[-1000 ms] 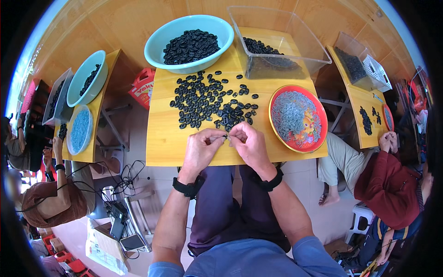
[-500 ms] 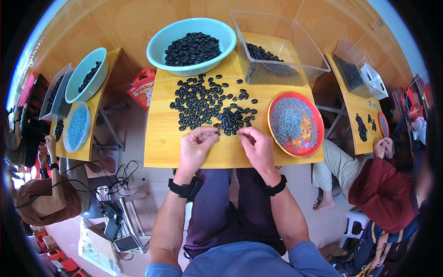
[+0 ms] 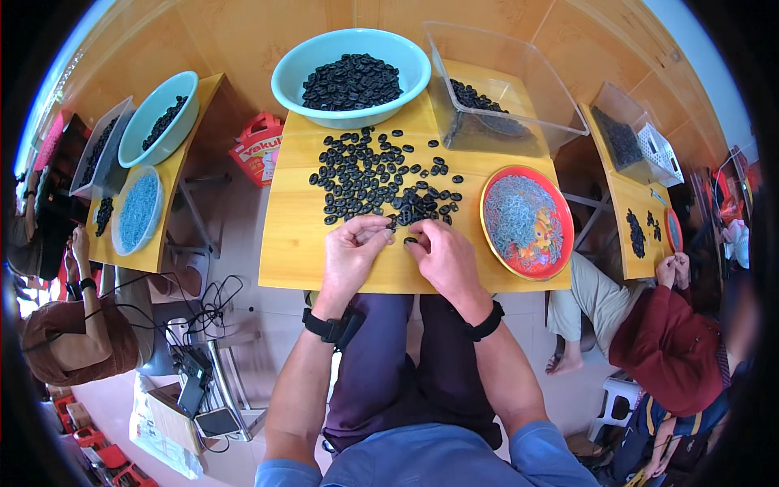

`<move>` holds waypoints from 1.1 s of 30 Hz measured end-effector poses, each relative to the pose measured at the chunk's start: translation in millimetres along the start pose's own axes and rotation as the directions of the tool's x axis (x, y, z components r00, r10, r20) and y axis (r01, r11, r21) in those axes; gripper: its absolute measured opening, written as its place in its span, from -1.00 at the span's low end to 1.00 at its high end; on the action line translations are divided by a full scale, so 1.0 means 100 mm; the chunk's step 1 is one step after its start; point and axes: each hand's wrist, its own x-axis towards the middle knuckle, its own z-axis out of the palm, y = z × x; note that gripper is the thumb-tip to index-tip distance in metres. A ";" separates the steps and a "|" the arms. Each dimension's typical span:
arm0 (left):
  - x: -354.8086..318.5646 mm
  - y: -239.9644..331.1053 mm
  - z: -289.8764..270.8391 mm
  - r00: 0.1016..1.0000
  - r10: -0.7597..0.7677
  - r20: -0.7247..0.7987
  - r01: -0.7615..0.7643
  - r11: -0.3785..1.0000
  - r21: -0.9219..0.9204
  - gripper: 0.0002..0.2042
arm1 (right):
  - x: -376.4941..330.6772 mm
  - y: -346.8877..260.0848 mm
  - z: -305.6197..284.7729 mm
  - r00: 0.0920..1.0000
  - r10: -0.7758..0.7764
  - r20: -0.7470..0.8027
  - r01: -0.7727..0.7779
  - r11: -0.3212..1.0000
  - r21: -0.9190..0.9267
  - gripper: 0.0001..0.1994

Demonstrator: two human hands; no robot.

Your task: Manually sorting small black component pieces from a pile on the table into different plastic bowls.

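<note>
Table (image 3: 288, 252): yellow wood-grain top
Clear plastic bin (image 3: 519, 120): far right corner
Turquoise basin (image 3: 353, 119): left of bin, heaped with black oval pieces (image 3: 353, 81)
Loose pile (image 3: 353, 183): same pieces, mid-table
Red round tray (image 3: 556, 199): right of pile, holding thin grey strands (image 3: 513, 207)
Left hand (image 3: 350, 256): fingers narrow at pile's near edge; contents, cannot tell
Right hand (image 3: 448, 260): thumb and forefinger pinched
Held piece (image 3: 411, 240): between right fingertips

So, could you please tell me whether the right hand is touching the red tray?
Apart: the head view plainly shows a strip of yellow table between the right hand and the red tray.
</note>
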 end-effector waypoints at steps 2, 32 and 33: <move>0.00 -0.01 -0.03 1.000 0.005 0.011 -0.005 1.000 0.025 -0.82 | 0.00 0.03 0.04 0.999 -0.037 -0.016 0.037 0.999 -0.024 -0.86; -0.01 0.05 0.05 0.995 -0.095 0.024 0.088 0.972 0.220 -0.84 | -0.05 0.26 0.20 0.981 0.184 0.058 -0.133 0.429 0.893 -0.85; -0.02 0.05 0.05 0.995 -0.095 0.022 0.089 0.973 0.215 -0.84 | -0.04 0.25 0.20 0.982 0.180 0.064 -0.135 0.422 0.896 -0.85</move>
